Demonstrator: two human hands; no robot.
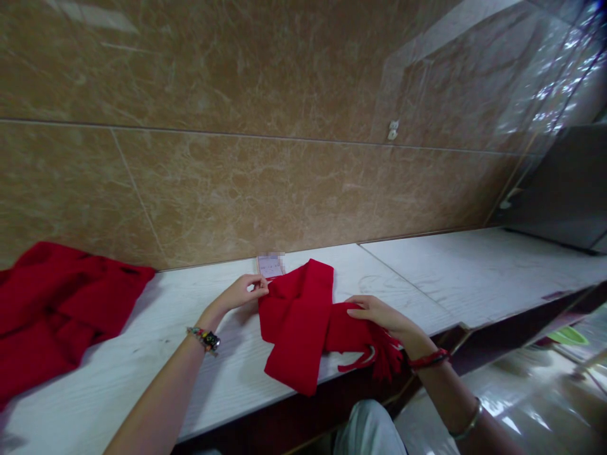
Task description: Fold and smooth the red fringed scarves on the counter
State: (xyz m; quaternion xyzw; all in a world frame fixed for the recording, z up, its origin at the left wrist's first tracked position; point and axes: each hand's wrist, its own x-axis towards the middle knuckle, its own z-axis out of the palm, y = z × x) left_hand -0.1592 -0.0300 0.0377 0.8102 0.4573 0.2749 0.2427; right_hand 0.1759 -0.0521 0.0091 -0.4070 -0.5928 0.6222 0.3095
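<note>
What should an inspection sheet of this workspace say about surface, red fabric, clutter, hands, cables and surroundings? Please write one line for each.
Surface: white counter, visible seam.
Job's things: red fringed cloth, folded across itself near the front edge.
Clutter: second red cloth heaped at picture left; small card by the wall.
Hands: left hand at the fringed cloth's left edge, grip unclear; right hand resting on its fringed end.
Cables: nothing seen.
Surroundings: brown tiled wall.

We've got a white wood-grain tabletop (474, 265) across the lower frame; on it we see fringed red cloth (303, 316) lower centre, red heap (66, 309) lower left, small card (269, 267) near centre.
</note>
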